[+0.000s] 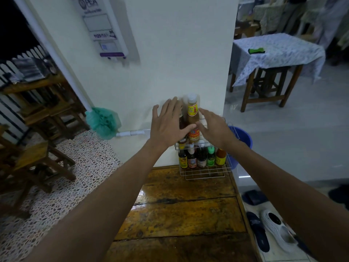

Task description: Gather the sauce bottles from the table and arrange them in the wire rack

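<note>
Left hand (166, 121) and right hand (214, 127): both spread, flanking tall sauce bottle (193, 118), label showing "1", on wire rack (204, 172) upper tier. Lower tier: five small bottles (202, 157). Rack stands on wooden surface (181, 210) against wall; blue bucket (242, 140) beside; "PEA" sign (102, 25) above.

Below both open hands, a glossy, wet-looking brown plank wooden table (181, 210) shows rough dark cracks. Just beneath the fingers stands a thin silver metal wire rack (204, 174) holding shiny bottles; behind them, a smooth matt cream wall (170, 63).
</note>
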